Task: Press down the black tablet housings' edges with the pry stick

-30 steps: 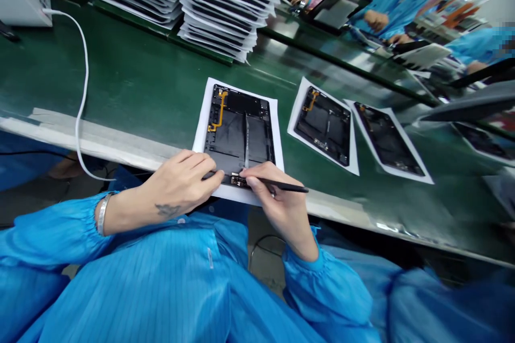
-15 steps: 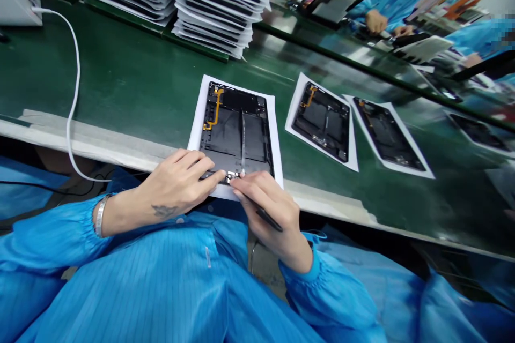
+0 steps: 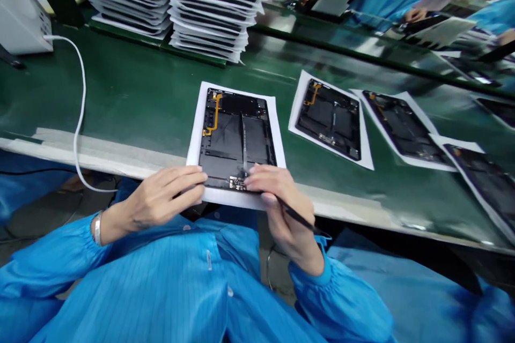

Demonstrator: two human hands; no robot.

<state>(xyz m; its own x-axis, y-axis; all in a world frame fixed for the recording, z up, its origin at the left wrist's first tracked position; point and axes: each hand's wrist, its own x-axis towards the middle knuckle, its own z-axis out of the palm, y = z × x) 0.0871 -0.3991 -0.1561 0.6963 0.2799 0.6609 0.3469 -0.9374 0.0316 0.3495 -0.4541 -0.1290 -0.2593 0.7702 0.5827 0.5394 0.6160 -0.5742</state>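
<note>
An opened tablet housing (image 3: 225, 155), black inside with an orange flex cable (image 3: 218, 112), lies on a white sheet (image 3: 257, 201) in front of me. A grey ribbon cable (image 3: 245, 142) runs down its middle to a small connector board (image 3: 237, 183) at the near edge. My left hand (image 3: 167, 193) grips the housing's near left corner, its fingers closed at the edge. Over the near edge, right of the connector board, is my right hand (image 3: 284, 193). It is closed around a thin black tool (image 3: 298, 215), whose tip is hidden by the fingers.
Farther right on the green bench (image 3: 132, 102) lie several similar housings, the nearest one (image 3: 330, 118) on its own white sheet. Tall stacks of sheet-separated panels (image 3: 213, 10) stand behind. A white cable (image 3: 83, 91) crosses at left. Co-workers' hands (image 3: 414, 13) show across the bench.
My right hand has shifted right and its fingers have flattened over the near edge, uncovering the connector board. My left hand has drawn back left to the corner. The view has shifted slightly.
</note>
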